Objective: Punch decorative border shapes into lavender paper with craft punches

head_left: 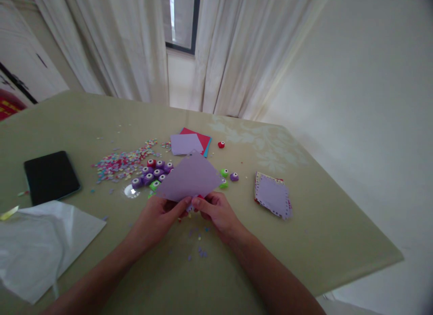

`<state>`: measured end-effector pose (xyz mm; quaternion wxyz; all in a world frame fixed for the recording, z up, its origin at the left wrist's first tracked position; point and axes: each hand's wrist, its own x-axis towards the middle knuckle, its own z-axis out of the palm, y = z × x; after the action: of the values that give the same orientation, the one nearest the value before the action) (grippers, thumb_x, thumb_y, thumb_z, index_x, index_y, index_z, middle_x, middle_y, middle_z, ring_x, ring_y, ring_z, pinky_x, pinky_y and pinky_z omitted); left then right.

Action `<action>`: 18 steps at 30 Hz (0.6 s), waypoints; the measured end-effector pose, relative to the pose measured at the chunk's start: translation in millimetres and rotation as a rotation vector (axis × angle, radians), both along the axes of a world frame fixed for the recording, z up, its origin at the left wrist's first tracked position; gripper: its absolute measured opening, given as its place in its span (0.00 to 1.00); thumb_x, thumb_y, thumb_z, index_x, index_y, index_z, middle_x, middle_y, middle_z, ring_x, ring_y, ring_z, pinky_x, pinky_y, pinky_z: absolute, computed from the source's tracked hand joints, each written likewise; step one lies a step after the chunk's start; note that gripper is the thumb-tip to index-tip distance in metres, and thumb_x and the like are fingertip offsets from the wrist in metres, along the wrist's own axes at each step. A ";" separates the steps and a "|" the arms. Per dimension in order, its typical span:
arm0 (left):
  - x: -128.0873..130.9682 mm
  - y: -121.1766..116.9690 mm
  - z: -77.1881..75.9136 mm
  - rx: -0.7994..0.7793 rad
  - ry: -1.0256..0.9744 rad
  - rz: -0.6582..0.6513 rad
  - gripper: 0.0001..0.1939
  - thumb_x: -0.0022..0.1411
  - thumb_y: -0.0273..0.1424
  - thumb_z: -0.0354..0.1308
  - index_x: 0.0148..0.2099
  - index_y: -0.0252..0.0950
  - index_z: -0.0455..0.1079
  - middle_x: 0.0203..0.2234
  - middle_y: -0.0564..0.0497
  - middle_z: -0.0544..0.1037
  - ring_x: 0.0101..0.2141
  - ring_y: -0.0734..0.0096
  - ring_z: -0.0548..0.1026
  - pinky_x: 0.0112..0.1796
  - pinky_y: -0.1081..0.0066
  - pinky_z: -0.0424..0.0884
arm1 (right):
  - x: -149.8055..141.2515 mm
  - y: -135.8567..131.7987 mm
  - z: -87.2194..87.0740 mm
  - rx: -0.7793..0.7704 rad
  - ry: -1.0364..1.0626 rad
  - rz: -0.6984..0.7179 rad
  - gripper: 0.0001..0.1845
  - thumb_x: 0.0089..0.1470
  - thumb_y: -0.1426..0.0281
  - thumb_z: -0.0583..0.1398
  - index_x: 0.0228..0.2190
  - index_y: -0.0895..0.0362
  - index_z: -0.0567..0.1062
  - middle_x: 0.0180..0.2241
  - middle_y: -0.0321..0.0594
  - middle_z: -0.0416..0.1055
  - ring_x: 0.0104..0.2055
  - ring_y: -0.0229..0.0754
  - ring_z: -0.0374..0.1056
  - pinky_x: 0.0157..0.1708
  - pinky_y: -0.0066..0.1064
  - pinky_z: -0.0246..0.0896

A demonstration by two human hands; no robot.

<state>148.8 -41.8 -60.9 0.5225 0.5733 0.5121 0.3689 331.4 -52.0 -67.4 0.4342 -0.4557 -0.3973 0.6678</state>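
White, thin sheeting [37,247] lies at 8 o'clock from the held purple sheet [189,177], with a black tablet [50,176] at 9. Next, at 10, a spill of confetti [118,165]; eye-marked pieces [158,172] crowd near the sheet's left side.

The left hand [160,215] is clamped on the sheet's near edge, thumb on top, at mid-table. That sheet points one corner to 12 o'clock, away from the person; its long axis appears to run 8 to 2. Flat cards [203,141] sit just beyond that corner. A small red piece [199,196] shows between the thumbs, partly hidden.

The right hand [219,213] is also clamped near there — fingers mostly covered. At 3–4 o'clock rests a hole-edged stack [272,195]; green table [324,233] stretches from it to the slanting right edge.
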 end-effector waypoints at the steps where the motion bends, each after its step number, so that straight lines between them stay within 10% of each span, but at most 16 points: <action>1: -0.8 0.2 -0.7 0.001 0.006 -0.001 0.19 0.59 0.48 0.66 0.28 0.38 0.81 0.19 0.51 0.82 0.22 0.63 0.79 0.24 0.70 0.72 | 0.9 0.5 -1.6 -0.007 -0.003 0.004 0.31 0.39 0.42 0.77 0.25 0.57 0.78 0.22 0.31 0.67 0.22 0.33 0.51 0.24 0.30 0.41; 14: -8.4 2.7 0.6 0.018 0.084 -0.022 0.22 0.61 0.50 0.64 0.24 0.39 0.77 0.18 0.51 0.80 0.21 0.65 0.76 0.24 0.71 0.67 | 48.9 19.5 10.1 0.170 0.045 -0.416 0.29 0.45 0.41 0.75 0.32 0.54 0.82 0.30 0.38 0.73 0.26 0.37 0.56 0.26 0.30 0.51; 18: -10.8 2.6 -2.4 0.029 0.073 -0.082 0.20 0.62 0.48 0.65 0.26 0.39 0.74 0.19 0.54 0.77 0.21 0.66 0.74 0.24 0.72 0.66 | 62.5 20.0 18.4 0.302 -0.041 -0.327 0.29 0.49 0.39 0.71 0.33 0.52 0.85 0.45 0.46 0.79 0.39 0.46 0.68 0.36 0.34 0.63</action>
<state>138.1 -39.2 -63.3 0.5098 0.6143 0.5016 0.3333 393.9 -32.0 -49.0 0.5920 -0.4572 -0.4223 0.5120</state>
